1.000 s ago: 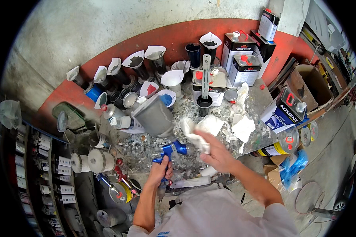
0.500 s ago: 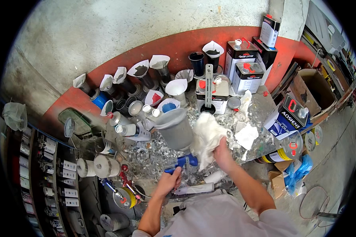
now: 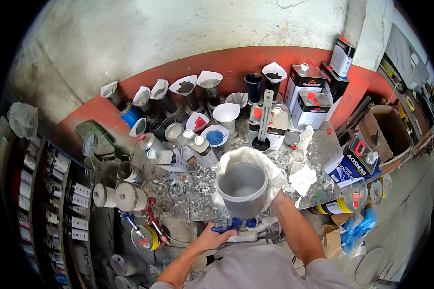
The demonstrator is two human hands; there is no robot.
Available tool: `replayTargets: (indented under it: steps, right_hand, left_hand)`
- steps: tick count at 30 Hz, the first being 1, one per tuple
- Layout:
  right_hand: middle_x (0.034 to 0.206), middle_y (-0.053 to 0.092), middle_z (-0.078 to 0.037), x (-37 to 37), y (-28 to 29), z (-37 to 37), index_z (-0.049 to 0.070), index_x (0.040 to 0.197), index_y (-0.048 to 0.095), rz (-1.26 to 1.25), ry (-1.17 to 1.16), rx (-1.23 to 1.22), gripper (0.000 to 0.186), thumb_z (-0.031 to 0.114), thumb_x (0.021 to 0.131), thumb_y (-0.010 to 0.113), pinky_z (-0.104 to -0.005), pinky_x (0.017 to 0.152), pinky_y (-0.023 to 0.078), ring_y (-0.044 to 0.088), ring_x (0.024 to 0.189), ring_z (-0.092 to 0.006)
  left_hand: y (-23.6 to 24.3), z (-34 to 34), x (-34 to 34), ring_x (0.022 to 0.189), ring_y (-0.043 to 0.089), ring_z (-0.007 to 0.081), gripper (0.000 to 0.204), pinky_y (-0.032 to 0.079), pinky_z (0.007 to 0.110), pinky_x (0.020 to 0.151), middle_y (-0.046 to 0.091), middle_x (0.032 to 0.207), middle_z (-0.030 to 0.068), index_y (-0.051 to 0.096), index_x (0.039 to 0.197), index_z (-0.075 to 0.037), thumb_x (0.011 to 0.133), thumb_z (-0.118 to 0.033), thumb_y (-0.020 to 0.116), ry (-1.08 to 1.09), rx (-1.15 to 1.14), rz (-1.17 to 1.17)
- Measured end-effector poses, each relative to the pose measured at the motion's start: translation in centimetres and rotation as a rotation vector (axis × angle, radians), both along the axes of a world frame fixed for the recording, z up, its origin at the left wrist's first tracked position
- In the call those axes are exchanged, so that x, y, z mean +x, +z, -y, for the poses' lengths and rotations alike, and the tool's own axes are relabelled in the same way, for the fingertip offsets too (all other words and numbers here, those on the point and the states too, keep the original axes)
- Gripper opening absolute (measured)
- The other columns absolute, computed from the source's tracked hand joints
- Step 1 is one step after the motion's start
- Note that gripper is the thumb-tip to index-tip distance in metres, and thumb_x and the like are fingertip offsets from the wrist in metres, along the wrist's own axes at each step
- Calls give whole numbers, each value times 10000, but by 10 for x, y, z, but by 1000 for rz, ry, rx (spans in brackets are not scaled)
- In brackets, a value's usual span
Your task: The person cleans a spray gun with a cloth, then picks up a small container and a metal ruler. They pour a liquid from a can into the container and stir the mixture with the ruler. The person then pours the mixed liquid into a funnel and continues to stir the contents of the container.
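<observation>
Above the left hand's [image 3: 212,237] fingers, the spray gun [image 3: 234,225] was glossy blue metal, its cup [image 3: 241,189] matt grey plastic. Around the right hand's [image 3: 278,198] fingers bunched a soft white cloth [image 3: 270,168]. Beyond them, the bench [image 3: 197,185] looked rough and paint-crusted.

- Two square metal tins [image 3: 309,91], silver with red caps and dark label bands, stand side by side at about one o'clock against the red wall band.
- A taller rectangular tin [image 3: 342,55], white-and-black label, red cap, sits higher at one o'clock.
- A blue-and-white carton [image 3: 349,164] lies tilted at three o'clock, at the bench's right edge.
- An open brown cardboard box [image 3: 378,127] stands at two to three o'clock.
- Rows of small white labels [image 3: 74,200] line the shelf fronts at eight to nine o'clock.
- A round can with a yellow-and-black label [image 3: 335,207] lies at four o'clock.
</observation>
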State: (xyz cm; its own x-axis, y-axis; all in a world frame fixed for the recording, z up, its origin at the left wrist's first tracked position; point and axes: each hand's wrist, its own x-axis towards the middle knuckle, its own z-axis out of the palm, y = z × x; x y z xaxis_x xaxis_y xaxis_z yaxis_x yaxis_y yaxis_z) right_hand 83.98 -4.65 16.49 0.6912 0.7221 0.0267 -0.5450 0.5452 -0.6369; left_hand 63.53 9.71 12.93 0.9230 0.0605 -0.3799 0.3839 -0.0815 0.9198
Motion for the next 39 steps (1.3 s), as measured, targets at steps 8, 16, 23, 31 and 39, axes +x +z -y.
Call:
replayTargets:
  steps: [8, 16, 23, 31, 39]
  right_hand:
    - [1065, 666, -87, -27, -10, 9, 1, 1190, 616, -205, 468, -303, 381, 324, 996, 566, -310, 800, 532, 644, 925, -159]
    - [964, 689, -69, -42, -61, 8, 4, 1075, 668, -121, 338, -385, 384, 356, 1013, 528, -318, 695, 563, 664, 806, -136]
    - [1032, 693, -136, -77, -74, -4, -14, 1117, 631, -729, 11, -329, 403, 349, 1016, 490, -395, 832, 579, 693, 913, -268]
    - [969, 676, -45, -29, -107, 28, -3, 1037, 669, -193, -285, -791, 341, 324, 988, 587, -297, 788, 484, 616, 873, -147]
    - [891, 673, -71, 2, -106, 69, -50, 1040, 629, 592, -412, -1081, 360, 304, 989, 588, -305, 740, 465, 568, 778, -167]
  left_hand:
    - [-63, -33, -16, 718, 596, 136, 299, 495, 322, 630, 661, 796, 93, 676, 1046, -47, 775, -150, 750, -265, 98, 382]
    - [-67, -32, -31, 706, 613, 402, 302, 474, 419, 606, 612, 703, 160, 635, 857, -62, 703, -231, 831, -11, 420, 285]
    - [-81, -10, -49, 713, 610, 402, 217, 466, 404, 605, 608, 735, 178, 607, 818, -61, 672, -58, 768, 421, 706, 146]
    - [-82, -40, -75, 618, 501, 67, 250, 432, 316, 559, 622, 638, 79, 677, 891, 19, 896, -226, 727, 1042, 399, 138]
    - [-99, -109, -61, 569, 453, 120, 416, 417, 336, 551, 556, 590, 50, 663, 845, 27, 893, -383, 718, 917, 568, -72]
